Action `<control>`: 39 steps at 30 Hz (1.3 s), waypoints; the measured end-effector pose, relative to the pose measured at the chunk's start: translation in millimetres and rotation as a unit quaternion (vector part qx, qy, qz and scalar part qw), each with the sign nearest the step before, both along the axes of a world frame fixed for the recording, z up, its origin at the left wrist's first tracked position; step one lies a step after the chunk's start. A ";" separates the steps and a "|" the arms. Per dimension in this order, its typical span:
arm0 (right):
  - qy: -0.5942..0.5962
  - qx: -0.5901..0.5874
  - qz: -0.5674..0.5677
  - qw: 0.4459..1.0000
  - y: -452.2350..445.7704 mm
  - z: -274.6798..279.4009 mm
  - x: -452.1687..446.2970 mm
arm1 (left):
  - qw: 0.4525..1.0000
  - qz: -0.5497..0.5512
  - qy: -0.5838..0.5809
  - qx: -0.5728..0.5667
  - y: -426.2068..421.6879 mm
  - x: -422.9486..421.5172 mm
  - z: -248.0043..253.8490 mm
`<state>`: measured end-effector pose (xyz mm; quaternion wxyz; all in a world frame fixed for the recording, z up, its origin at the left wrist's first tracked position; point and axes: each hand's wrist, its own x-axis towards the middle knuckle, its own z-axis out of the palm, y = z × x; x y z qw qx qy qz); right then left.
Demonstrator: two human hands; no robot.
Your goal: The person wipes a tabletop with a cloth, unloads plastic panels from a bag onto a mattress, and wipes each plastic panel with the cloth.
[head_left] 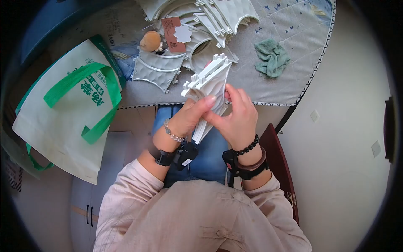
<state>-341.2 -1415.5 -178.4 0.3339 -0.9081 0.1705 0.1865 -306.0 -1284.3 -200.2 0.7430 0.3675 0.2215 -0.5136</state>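
Observation:
Several white plastic panels with clip-like tabs are held together as a stack, tilted, above my lap near the table's front edge. My left hand grips the stack from the left, its thumb across the front face. From the right, my right hand pinches the stack's edge between thumb and fingers. More white curved panels lie on the table just beyond, some of them piled up at the top.
On the quilted tablecloth are a crumpled green cloth, a small orange-brown toy and a reddish card with a white scalloped piece. A white bag with green handles stands at the left.

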 end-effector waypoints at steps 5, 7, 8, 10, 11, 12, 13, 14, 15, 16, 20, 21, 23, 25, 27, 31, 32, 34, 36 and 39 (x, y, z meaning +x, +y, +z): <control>-0.007 0.002 0.014 1.000 -1.0 4.6 -3.8 | 0.997 0.031 0.071 0.025 -4.6 -0.4 1.8; -0.033 -0.028 0.059 0.997 -8.0 1.6 -2.0 | 0.986 0.089 0.138 0.035 -4.7 1.5 -5.8; -0.059 0.006 0.063 0.996 -16.2 -4.0 -1.5 | 0.980 0.115 0.163 -0.001 -3.2 3.9 -6.6; -0.093 0.048 0.030 0.994 -47.0 -36.2 -4.4 | 0.971 0.141 0.183 -0.058 3.0 4.2 -14.3; -0.133 0.005 -0.026 0.991 -68.5 -61.2 0.6 | 0.966 0.150 0.202 -0.055 3.7 5.0 -11.4; -0.173 -0.037 -0.082 0.981 -89.1 -88.2 6.6 | 0.968 0.156 0.187 -0.061 3.5 2.0 -11.9; -0.163 -0.141 -0.100 0.971 -107.9 -120.2 8.1 | 0.970 0.161 0.168 -0.067 4.0 0.6 -13.7; -0.152 -0.241 -0.118 0.951 -122.2 -147.3 6.3 | 0.971 0.161 0.166 -0.065 3.3 -0.1 -15.6; -0.152 -0.236 -0.119 0.952 -130.6 -164.1 0.7 | 0.970 0.161 0.167 -0.078 1.7 -1.9 -16.6; -0.125 -0.297 -0.073 0.944 -135.1 -176.7 -4.3 | 0.968 0.161 0.169 -0.089 0.4 -4.0 -17.2; -0.019 -0.116 -0.130 0.985 -148.1 -190.0 -28.5 | 0.979 0.140 0.146 -0.037 -5.2 1.1 -16.9; -0.024 -0.009 -0.180 0.983 -142.0 -181.0 -32.1 | 0.979 0.141 0.145 -0.038 -6.2 0.5 -19.3; -0.049 0.203 -0.297 0.932 -103.5 -129.8 -29.2 | 0.983 0.104 0.149 0.011 -8.9 -5.8 -30.7; -0.064 0.268 -0.200 0.940 -63.5 -62.9 -12.8 | 0.987 0.084 0.133 -0.026 -9.6 -14.1 -33.6; -0.107 0.180 0.015 0.978 -34.1 -35.9 -1.4 | 0.985 0.118 0.119 0.040 -28.0 -18.5 -23.0; -0.115 0.174 0.051 0.977 3.2 -27.7 -16.1 | 0.994 0.072 0.081 0.020 -7.8 -12.4 -21.6; -0.101 0.189 0.046 0.976 8.8 -19.9 -26.4 | 0.973 0.131 0.121 -0.147 -0.3 -16.3 -40.8; -0.070 0.221 0.035 0.972 16.5 -1.7 -49.8 | 0.959 0.136 0.169 -0.181 10.5 -14.3 -53.3; -0.075 0.188 0.030 0.979 17.9 3.3 -52.9 | 0.980 0.112 0.157 -0.052 13.1 -21.1 -51.4; -0.055 0.143 0.017 0.988 13.6 -1.2 -31.3 | 0.945 0.229 0.200 -0.125 4.4 -56.0 -64.2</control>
